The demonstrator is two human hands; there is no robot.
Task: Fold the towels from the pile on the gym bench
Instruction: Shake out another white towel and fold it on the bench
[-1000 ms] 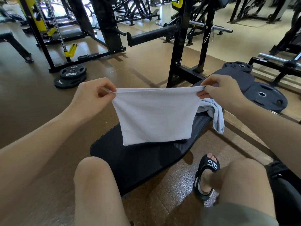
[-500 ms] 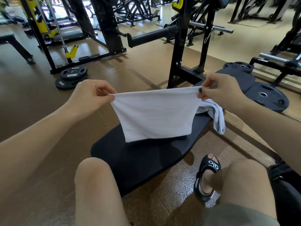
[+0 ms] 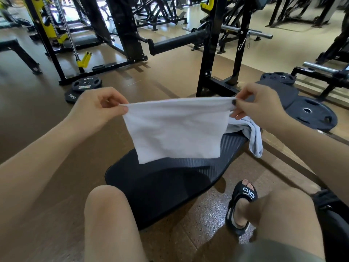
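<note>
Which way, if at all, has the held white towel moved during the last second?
Yes, slightly upward: the white towel, pinched by the left hand and right hand, has its lower edge a little higher against the bench pad.

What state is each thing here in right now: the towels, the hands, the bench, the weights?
white towel: held up by its top corners, hanging over the bench
left hand: pinches the towel's left corner
right hand: pinches the towel's right corner
second towel: crumpled, unfolded, draped off the bench's far edge
gym bench: flat, its near part bare
weight plates: lying flat on the floor
</note>
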